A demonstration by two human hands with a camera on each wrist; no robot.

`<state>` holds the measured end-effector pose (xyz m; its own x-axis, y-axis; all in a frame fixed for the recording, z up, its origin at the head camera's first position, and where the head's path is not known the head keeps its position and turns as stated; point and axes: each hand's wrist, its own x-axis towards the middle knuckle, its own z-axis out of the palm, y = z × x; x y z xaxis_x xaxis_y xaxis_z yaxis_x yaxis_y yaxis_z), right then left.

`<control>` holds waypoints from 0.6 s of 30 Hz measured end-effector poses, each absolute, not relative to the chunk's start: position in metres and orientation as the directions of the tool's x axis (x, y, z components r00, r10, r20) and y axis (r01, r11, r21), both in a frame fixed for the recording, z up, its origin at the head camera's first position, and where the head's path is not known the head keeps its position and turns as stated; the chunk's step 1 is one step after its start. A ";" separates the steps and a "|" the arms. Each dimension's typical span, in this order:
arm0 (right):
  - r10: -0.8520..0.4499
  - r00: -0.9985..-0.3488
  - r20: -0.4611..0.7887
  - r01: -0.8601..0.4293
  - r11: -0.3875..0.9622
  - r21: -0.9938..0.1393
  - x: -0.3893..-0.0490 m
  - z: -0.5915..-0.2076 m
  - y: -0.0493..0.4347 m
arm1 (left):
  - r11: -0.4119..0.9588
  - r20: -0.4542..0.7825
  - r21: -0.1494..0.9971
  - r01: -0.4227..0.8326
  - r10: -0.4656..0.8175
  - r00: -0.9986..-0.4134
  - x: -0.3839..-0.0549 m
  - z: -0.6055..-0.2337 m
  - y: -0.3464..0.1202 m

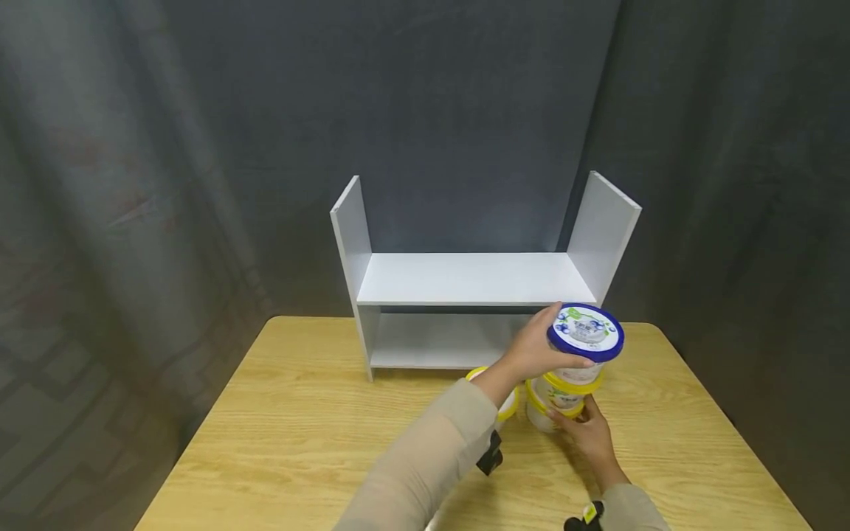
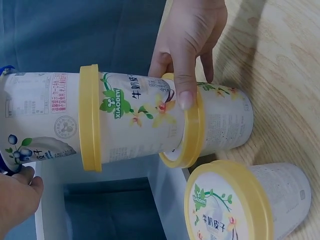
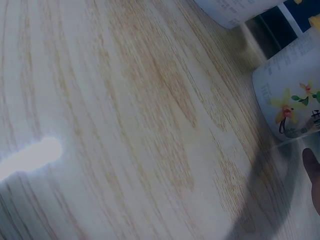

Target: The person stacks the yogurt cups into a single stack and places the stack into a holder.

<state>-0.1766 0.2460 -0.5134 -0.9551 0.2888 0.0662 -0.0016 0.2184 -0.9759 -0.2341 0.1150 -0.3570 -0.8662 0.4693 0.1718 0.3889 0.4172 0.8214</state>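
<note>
Three white paper tubs stand one over another, right of the shelf's front. My left hand (image 1: 534, 350) grips the top tub by its dark blue lid (image 1: 586, 332). Under it is a yellow-lidded tub (image 2: 140, 112), whose base sits off-centre over the lid of the lowest yellow-lidded tub (image 2: 227, 120). My right hand (image 1: 587, 439) holds the middle tub low down, its thumb (image 2: 186, 97) lying across the lowest lid's rim. Another yellow-lidded tub (image 2: 287, 200) stands alone on the table, partly behind my left forearm in the head view.
A white two-tier shelf (image 1: 471, 280) with upright side panels stands at the back of the wooden table (image 1: 299, 442). Its lower right end is behind my left hand and the stack. Grey curtains (image 1: 465, 110) hang behind and at both sides.
</note>
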 end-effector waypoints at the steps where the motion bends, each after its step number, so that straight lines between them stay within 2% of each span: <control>1: 0.288 -0.955 0.070 -0.007 0.216 -0.976 -0.177 -0.513 0.246 | 0.422 0.173 0.816 0.394 0.472 -0.864 -0.234 -0.357 0.116; 18: 0.299 -0.954 -0.017 0.092 0.240 -0.966 -0.178 -0.510 0.251 | 0.394 0.188 0.835 0.384 0.451 -0.873 -0.233 -0.357 0.121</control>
